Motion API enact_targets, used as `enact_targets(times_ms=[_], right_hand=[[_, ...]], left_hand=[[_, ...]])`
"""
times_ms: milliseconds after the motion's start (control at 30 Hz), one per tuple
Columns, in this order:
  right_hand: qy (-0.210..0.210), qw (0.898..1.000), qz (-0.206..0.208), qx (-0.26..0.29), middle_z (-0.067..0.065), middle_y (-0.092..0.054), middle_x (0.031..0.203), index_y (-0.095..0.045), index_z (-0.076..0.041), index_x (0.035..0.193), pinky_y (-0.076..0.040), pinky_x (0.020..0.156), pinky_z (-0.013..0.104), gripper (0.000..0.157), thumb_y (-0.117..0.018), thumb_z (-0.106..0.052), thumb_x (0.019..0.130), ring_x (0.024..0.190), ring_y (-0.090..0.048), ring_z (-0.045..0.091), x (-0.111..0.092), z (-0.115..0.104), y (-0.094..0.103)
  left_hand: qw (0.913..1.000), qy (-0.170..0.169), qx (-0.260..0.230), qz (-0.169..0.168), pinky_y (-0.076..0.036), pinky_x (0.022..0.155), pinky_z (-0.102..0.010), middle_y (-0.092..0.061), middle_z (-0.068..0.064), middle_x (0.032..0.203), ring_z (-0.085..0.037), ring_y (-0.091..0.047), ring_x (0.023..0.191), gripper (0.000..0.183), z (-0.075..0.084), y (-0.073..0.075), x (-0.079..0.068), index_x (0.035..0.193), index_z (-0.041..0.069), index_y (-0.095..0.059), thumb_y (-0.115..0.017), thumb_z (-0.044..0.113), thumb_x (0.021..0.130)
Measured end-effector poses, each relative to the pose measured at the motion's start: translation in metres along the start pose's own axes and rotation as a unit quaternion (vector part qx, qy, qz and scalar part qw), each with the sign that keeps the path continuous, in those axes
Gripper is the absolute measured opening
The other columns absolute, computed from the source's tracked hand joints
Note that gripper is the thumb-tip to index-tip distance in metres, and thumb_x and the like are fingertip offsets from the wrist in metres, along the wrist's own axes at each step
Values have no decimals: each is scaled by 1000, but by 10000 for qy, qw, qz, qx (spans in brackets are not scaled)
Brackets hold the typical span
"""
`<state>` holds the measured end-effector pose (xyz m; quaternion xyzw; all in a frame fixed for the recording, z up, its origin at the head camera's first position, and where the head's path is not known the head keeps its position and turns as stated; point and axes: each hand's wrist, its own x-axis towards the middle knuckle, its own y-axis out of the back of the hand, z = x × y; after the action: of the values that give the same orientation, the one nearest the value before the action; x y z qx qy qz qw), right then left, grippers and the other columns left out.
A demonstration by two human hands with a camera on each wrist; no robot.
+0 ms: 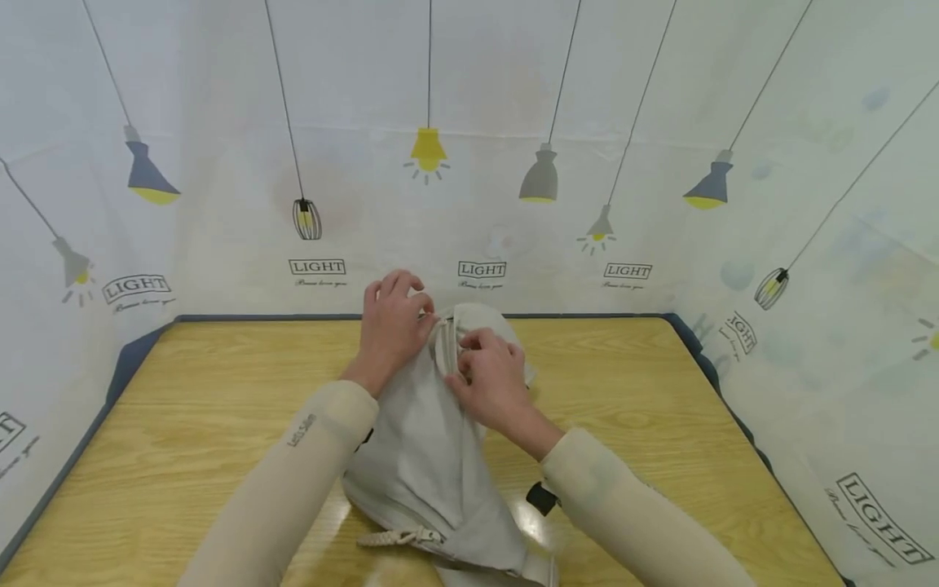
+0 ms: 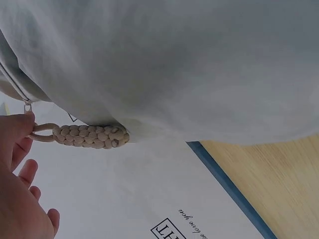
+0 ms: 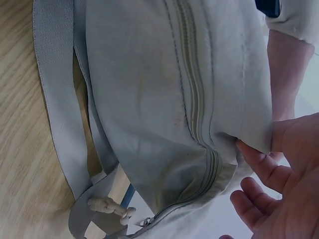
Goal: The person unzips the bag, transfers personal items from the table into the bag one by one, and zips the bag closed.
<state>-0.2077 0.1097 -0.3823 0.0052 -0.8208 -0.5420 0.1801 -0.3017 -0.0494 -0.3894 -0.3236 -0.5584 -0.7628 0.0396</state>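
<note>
A light grey fabric bag [image 1: 433, 456] stretches over the table beneath both hands. At its far end, my left hand [image 1: 396, 322] pinches a zipper pull by the cord loop below its metal slider [image 2: 28, 107]. From that loop hangs a thick beige braided tassel [image 2: 89, 137]. My right hand [image 1: 495, 379] pinches the bag's cloth beside the zipper [image 3: 194, 84], thumb and index finger at the fabric edge. The zipper's teeth look closed along the stretch in the right wrist view. Nearer the body, a second braided pull [image 1: 389, 538] lies against the bag.
The wooden table [image 1: 242, 408] has a dark blue edge [image 1: 587, 315]. White sheeting [image 1: 477, 73] printed with lamps rises behind it and at both sides. A grey webbing strap [image 3: 57, 99] runs along the bag. Each forearm wears a cream sleeve [image 1: 286, 481].
</note>
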Motion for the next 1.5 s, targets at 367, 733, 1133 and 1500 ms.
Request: enact_targets(times_ms=[367, 733, 1133, 1500], right_hand=[[573, 9981, 223, 8, 1, -63, 119, -64, -16, 65, -36, 99, 53, 23, -75, -25, 83, 118, -52, 17, -6, -6, 1], [1048, 9937, 386, 84, 2, -64, 113, -61, -14, 62, -38, 95, 53, 24, -77, -23, 78, 111, -57, 21, -11, -14, -2], [782, 9961, 346, 231, 4, -65, 110, -61, -16, 62, -38, 94, 55, 23, -75, -23, 79, 108, -58, 21, -9, -8, -2], [124, 9996, 142, 193, 2, -64, 113, -72, -18, 68, -40, 95, 53, 22, -64, -25, 88, 107, -57, 18, -1, -5, -5]], left_hand=[[9994, -12, 313, 108, -35, 104, -49, -58, -3, 118, -25, -46, 123, 13, 0, 1, 7, 89, 15, -72, -69, 28, 89], [9970, 555, 515, -158, -33, 105, -50, -54, -5, 122, -26, -42, 125, 14, -16, 5, 8, 94, 13, -72, -68, 26, 89], [9959, 771, 319, -350, -32, 105, -52, -55, -6, 121, -27, -42, 125, 15, -25, 5, 6, 94, 14, -72, -67, 27, 90], [9964, 626, -240, -519, -32, 106, -54, -56, -5, 121, -28, -42, 127, 12, -31, 4, -3, 88, 14, -73, -70, 25, 89]])
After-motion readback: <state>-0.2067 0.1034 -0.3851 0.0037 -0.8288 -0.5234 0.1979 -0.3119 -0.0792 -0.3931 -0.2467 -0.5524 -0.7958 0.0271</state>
